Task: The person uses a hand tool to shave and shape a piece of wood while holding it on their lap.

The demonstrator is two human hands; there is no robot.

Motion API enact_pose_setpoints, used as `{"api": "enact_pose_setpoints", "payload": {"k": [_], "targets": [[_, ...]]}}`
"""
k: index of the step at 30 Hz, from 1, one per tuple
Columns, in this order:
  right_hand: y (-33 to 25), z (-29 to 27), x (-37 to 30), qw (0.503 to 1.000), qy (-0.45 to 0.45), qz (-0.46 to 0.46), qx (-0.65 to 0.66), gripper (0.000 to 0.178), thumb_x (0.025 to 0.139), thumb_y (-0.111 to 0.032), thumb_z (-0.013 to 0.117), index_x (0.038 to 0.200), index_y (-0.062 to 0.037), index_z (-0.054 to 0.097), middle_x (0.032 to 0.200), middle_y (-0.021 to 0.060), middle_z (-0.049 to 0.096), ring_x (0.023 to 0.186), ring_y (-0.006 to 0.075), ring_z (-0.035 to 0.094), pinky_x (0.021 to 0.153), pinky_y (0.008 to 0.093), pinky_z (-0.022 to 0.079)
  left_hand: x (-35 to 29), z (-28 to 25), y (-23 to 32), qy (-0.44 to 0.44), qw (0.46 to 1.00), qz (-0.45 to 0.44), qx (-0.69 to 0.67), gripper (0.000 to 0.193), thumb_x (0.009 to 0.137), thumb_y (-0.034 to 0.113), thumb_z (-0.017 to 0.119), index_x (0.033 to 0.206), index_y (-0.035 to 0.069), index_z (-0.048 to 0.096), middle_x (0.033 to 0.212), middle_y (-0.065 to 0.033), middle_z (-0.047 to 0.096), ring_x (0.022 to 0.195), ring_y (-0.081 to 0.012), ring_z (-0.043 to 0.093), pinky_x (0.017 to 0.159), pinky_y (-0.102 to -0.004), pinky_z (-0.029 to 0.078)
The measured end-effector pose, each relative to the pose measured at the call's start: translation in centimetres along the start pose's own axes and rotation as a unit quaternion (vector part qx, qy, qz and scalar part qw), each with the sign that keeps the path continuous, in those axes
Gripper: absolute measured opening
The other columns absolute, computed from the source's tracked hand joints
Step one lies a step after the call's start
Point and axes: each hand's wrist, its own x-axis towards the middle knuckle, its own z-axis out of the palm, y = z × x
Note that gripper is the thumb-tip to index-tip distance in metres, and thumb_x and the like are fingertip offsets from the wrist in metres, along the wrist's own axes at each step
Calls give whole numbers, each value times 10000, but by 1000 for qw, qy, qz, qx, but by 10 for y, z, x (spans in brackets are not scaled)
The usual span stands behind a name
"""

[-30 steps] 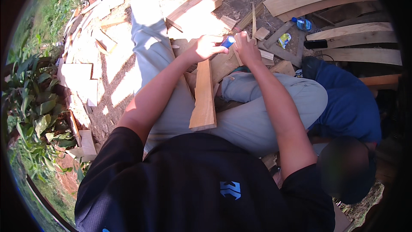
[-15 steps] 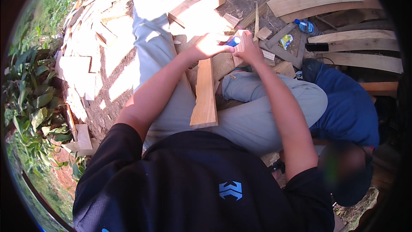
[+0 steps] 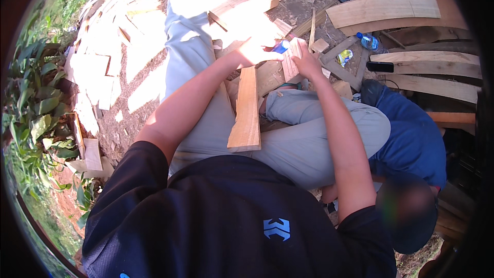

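Note:
My left hand is closed around a short blue cylinder with a pale, shiny end; its exact kind is unclear. Right beside it, my right hand grips a small wooden block from its right side. The cylinder sits at the block's left edge, and I cannot tell whether the two touch. Bright sun washes out part of my left fingers. Across my grey-trousered lap lies a longer wooden board with an uneven left edge, its far end just under my left wrist.
Curved boards are laid out at the right, with a plastic bottle and a black phone near them. Close on my right a person in blue bends down. Wood offcuts litter the sunlit ground ahead; leafy plants grow at left.
The wooden block has tilted, and more of its broad face shows. Both hands keep their hold and have shifted only slightly. The whole view has moved a little.

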Motion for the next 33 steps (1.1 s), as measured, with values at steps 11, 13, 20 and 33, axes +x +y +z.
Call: {"api": "enact_pose_setpoints", "payload": {"k": [11,13,20,33], "targets": [[-22,18,-25,996,30,8,-79,549,1037,-444,492,1565,-405,345,1374,294,491,1166,511,612,952,579,515,0,15,-15,55,984,82,-151,349,867,266,846,886,-1,622,737,-34,504,710,-149,427,651,-352,417],[-24,23,-29,994,61,-5,-90,546,1034,-450,499,1558,-396,356,1325,282,518,1130,499,631,935,573,523,-1,11,-11,55,989,79,-115,344,866,268,847,902,-1,636,745,-31,524,716,-143,438,663,-350,430],[-6,1,-6,992,99,-11,-73,564,985,-485,579,1522,-366,454,1229,290,620,1040,478,684,892,548,553,0,3,11,5,997,20,-74,356,889,309,828,1042,8,713,831,-35,663,762,-107,525,729,-318,477],[-79,-134,-149,898,339,-253,122,313,943,-223,727,1211,-61,733,1010,181,708,955,341,695,833,388,532,-7,0,21,-62,993,-91,-38,637,843,582,787,1207,65,707,975,-79,697,926,-180,593,856,-325,473]]}}
